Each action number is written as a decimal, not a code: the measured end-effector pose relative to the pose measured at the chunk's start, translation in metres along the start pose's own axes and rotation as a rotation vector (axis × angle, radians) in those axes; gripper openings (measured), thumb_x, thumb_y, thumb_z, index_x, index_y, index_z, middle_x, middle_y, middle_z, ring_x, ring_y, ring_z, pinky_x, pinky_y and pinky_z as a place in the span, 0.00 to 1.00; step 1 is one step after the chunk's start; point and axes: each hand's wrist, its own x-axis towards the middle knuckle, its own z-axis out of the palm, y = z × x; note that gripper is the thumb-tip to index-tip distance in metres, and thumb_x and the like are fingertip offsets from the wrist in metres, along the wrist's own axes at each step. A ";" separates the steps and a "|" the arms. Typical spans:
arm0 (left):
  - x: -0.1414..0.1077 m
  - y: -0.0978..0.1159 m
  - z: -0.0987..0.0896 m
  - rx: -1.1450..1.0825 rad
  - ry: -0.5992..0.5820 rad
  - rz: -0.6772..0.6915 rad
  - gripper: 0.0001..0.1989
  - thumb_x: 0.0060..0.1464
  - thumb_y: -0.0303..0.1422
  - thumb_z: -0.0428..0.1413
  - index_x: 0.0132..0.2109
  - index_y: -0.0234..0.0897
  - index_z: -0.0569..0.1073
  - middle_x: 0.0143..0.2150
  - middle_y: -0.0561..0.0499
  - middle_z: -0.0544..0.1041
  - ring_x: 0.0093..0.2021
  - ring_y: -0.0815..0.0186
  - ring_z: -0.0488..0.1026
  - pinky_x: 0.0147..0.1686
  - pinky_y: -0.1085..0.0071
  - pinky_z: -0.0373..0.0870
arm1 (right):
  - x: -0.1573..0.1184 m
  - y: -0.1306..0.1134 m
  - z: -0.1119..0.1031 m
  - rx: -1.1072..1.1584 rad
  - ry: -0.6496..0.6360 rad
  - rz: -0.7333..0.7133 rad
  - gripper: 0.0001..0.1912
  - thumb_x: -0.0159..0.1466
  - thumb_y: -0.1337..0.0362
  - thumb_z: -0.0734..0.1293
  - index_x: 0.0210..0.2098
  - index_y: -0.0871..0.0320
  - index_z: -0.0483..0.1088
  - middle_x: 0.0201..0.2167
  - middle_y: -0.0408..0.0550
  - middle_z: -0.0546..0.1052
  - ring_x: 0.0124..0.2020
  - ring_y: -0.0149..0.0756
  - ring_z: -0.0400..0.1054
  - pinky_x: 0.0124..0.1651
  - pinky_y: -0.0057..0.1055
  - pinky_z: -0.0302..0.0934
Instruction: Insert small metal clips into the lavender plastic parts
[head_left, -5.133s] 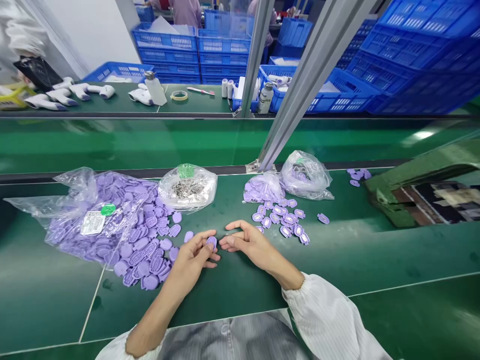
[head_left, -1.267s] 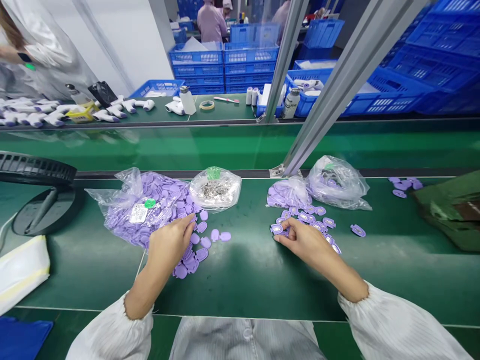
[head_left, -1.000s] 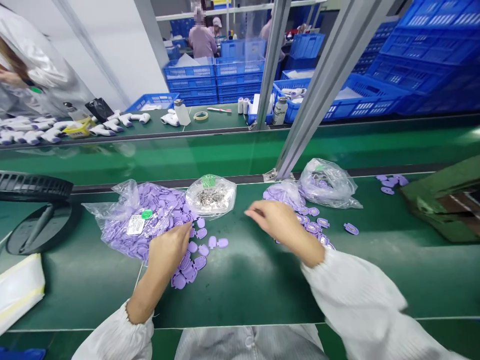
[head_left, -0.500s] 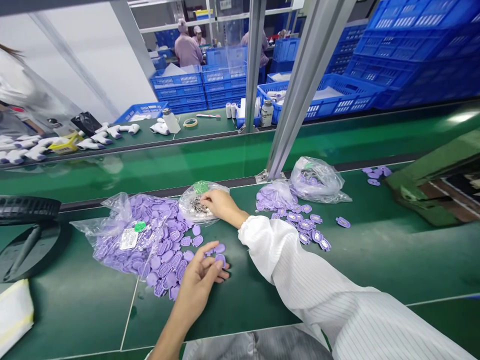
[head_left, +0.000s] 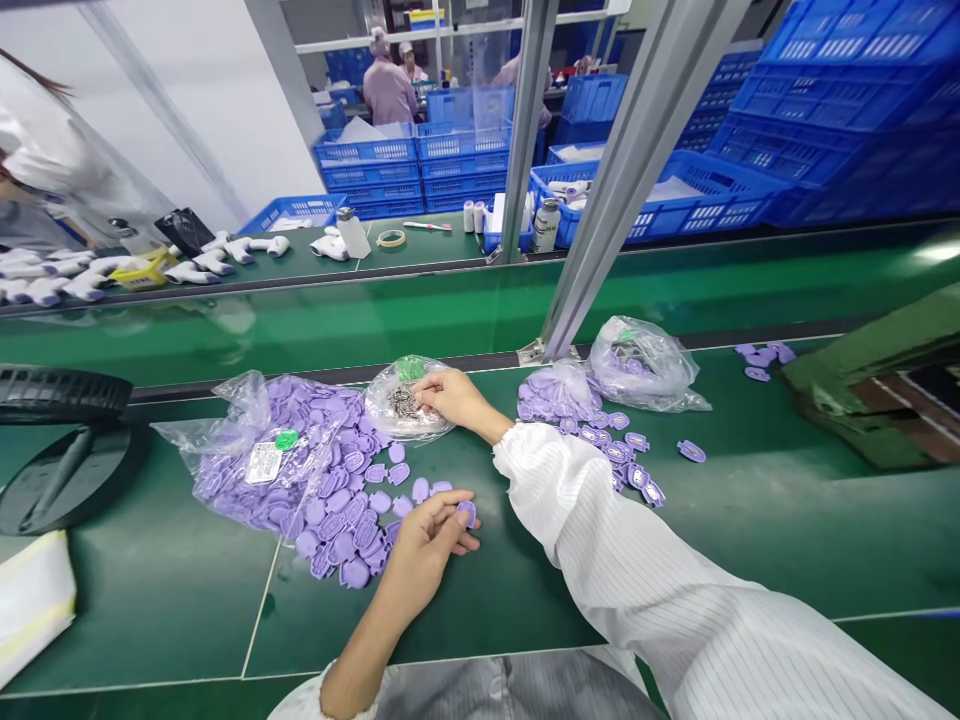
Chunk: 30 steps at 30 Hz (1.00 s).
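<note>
Between the thumb and fingers of my left hand (head_left: 431, 540) is a small purple piece (head_left: 467, 513), held above the green table (head_left: 525, 600). My right hand (head_left: 454, 395) has its fingertips pinched at the small metal parts (head_left: 403, 402) in an open clear bag (head_left: 431, 425); whatever is between them is too small to make out. Loose purple pieces (head_left: 345, 545) spill from a large clear bag (head_left: 262, 462) left of my hands. Right of my right sleeve lie more purple pieces (head_left: 636, 474), some with metal inserts, beside a smaller heap.
Behind the table stand a metal post (head_left: 637, 150) and a low green panel (head_left: 337, 325). A green machine (head_left: 885, 380) is at the right, a black round object (head_left: 67, 480) at the left. Blue crates (head_left: 367, 175) and people (head_left: 388, 90) are beyond.
The view has shifted slightly. My left hand has moved a little to the right with the purple piece; my right hand remains at the metal parts.
</note>
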 end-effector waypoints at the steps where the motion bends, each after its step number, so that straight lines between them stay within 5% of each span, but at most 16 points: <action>1: 0.000 0.001 0.000 -0.001 0.001 -0.008 0.22 0.58 0.45 0.54 0.52 0.34 0.70 0.37 0.47 0.78 0.33 0.67 0.78 0.35 0.71 0.72 | -0.002 -0.001 -0.001 0.021 0.009 -0.010 0.15 0.61 0.70 0.64 0.47 0.64 0.74 0.33 0.50 0.78 0.32 0.29 0.71 0.35 0.24 0.64; 5: 0.002 0.003 0.002 -0.001 0.022 -0.027 0.24 0.57 0.46 0.54 0.52 0.33 0.70 0.38 0.46 0.78 0.33 0.67 0.77 0.34 0.71 0.72 | -0.007 -0.005 -0.006 0.198 0.035 -0.011 0.22 0.62 0.73 0.62 0.56 0.62 0.69 0.34 0.48 0.78 0.33 0.27 0.71 0.41 0.26 0.66; 10: 0.005 0.002 0.000 -0.031 0.051 -0.064 0.25 0.55 0.47 0.56 0.53 0.32 0.70 0.39 0.45 0.79 0.34 0.65 0.78 0.35 0.70 0.73 | -0.027 -0.022 -0.010 0.500 0.098 0.158 0.15 0.61 0.73 0.64 0.47 0.66 0.73 0.34 0.51 0.78 0.31 0.28 0.72 0.43 0.30 0.68; 15: 0.004 0.004 -0.002 -0.150 0.061 -0.096 0.25 0.52 0.43 0.60 0.53 0.33 0.71 0.43 0.45 0.79 0.38 0.66 0.78 0.42 0.69 0.73 | -0.108 -0.017 -0.018 0.701 0.137 0.169 0.18 0.59 0.65 0.69 0.49 0.62 0.72 0.38 0.51 0.79 0.36 0.28 0.74 0.45 0.27 0.69; 20: 0.009 0.014 0.006 -0.207 0.014 -0.116 0.28 0.51 0.40 0.62 0.57 0.36 0.69 0.45 0.47 0.80 0.40 0.68 0.77 0.45 0.70 0.73 | -0.170 0.009 -0.024 0.780 0.216 0.378 0.17 0.57 0.60 0.72 0.43 0.62 0.71 0.38 0.52 0.79 0.37 0.31 0.76 0.42 0.26 0.70; 30: 0.015 0.012 0.010 -0.100 0.025 -0.094 0.27 0.54 0.46 0.57 0.56 0.33 0.70 0.34 0.48 0.79 0.35 0.64 0.78 0.40 0.68 0.74 | -0.170 0.022 -0.022 0.695 0.151 0.396 0.20 0.57 0.57 0.71 0.45 0.62 0.70 0.43 0.54 0.78 0.42 0.34 0.76 0.47 0.29 0.70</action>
